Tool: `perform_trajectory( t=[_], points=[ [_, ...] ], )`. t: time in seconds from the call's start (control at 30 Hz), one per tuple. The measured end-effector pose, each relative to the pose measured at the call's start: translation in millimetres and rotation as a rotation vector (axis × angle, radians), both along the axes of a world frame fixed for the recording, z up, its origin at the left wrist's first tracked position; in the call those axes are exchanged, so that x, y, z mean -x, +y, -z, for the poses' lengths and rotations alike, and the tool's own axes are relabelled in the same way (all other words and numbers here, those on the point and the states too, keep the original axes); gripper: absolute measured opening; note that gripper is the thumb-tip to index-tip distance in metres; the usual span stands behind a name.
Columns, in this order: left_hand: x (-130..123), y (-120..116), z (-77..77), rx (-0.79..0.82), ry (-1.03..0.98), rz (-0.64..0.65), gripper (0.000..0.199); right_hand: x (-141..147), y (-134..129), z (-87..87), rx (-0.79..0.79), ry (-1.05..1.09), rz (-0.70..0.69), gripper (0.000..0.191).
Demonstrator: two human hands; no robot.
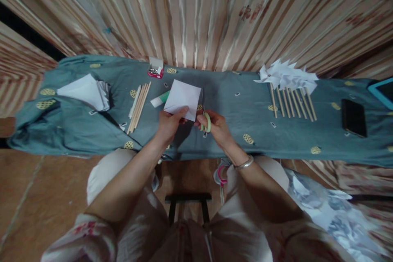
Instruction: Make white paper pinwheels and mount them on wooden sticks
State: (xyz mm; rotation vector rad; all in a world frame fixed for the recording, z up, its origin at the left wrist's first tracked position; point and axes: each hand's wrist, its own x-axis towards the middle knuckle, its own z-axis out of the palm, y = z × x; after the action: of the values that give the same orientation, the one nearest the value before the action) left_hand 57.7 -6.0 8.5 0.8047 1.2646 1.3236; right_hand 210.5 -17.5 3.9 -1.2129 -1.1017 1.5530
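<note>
A white square of paper [183,95] with faint diagonal creases is pinched at its lower edge by my left hand [170,125], thumb on top. My right hand [217,127] holds scissors [208,123] by their pale green handles. The blades point away from me, close along the paper's right edge; whether they touch it I cannot tell. Partly under the paper's left side lies a white and green tube [160,99]. Left of that are several thin wooden sticks [141,108] and a white stick-like piece beside them.
A stack of white paper [84,92] lies at the left. A small red box [155,69] of metal pieces stands open at the back. Several white paper pinwheels [287,75] on sticks lie right, near a black phone [353,117] and a blue-edged device [382,92]. Curtains [196,16] hang behind the cloth-covered table [233,102].
</note>
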Motion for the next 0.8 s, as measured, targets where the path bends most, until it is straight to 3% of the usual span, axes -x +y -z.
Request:
perform_trajectory(
  t=[0.17, 0.33, 0.8],
  points=[
    [15.0, 12.9, -2.0, -0.051, -0.009, -0.126, 0.032, -6.3, -14.7, 0.2, 0.060, 0.018, -0.188, 0.055],
    [19.7, 14.6, -1.0, -0.072, -0.008, -0.136, 0.031, -8.9, -23.1, 9.2, 0.064, -0.087, -0.364, 0.047],
    [7.8, 8.3, 2.6, -0.022, 0.005, -0.087, 0.027, -1.6, -16.5, 1.4, 0.128, 0.010, -0.330, 0.045]
  ],
)
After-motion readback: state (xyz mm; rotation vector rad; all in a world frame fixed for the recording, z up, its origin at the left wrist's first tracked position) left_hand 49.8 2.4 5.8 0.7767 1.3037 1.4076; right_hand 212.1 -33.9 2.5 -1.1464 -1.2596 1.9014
